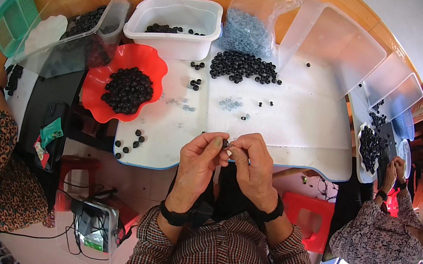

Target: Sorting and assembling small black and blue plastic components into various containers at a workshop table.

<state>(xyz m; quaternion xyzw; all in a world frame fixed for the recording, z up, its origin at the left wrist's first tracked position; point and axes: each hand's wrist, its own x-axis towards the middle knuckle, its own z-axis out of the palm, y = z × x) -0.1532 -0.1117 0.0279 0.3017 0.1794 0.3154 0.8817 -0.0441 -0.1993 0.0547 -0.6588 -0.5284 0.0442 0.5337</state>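
Observation:
Close to the table's near edge, my two hands meet fingertip to fingertip. My left hand (196, 166) pinches a small round black piece (225, 144) between thumb and fingers. My right hand (254, 170) is closed against the same piece; a tiny pale spot shows at its fingertips, too small to name. Beyond my hands lie a few single black pieces and a thin scatter of small clear bluish bits (231, 104). Farther back is a heap of round black pieces (242, 68).
A red scalloped bowl (92, 81) of black pieces stands left, a white tub (172, 46) behind it. A clear bag (247, 33) of bluish bits leans at the back. Clear plastic panels (343, 45) stand at the right. Co-workers sit either side; a red stool (311, 207) is nearby.

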